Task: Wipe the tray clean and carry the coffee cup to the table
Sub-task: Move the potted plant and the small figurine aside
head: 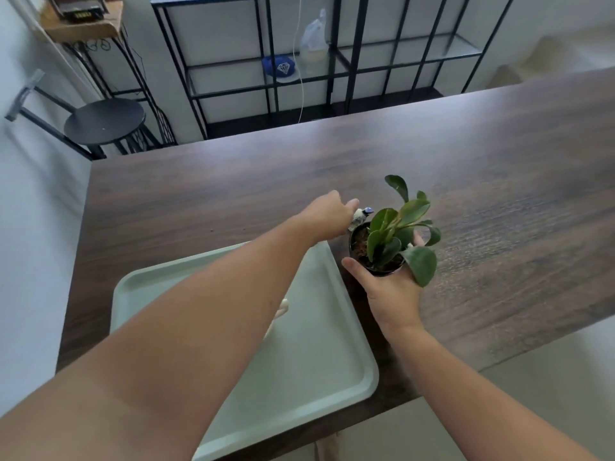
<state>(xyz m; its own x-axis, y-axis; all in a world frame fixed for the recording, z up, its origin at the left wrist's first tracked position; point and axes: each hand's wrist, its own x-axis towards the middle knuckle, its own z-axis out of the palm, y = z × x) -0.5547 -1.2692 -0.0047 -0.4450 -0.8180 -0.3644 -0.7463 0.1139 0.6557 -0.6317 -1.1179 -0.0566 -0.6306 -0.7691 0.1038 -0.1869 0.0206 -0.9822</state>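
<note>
While the right hand (392,294) gripped a small dark pot (376,257) from the near side, fingers curled round its wall, the plant (399,224) stood upright just off the tray's far right corner; whether the pot touched the table (499,194) could not be told. The left hand (327,216) reached across the tray (316,344), its fingers closed on a small white-and-blue figurine (361,216) just beside the pot. The pale green tray lay on the near left part of the table, a pale object (281,311) on it mostly hidden beneath the left forearm; a stool (104,121) and a shelf (332,61) stood beyond the far edge.
</note>
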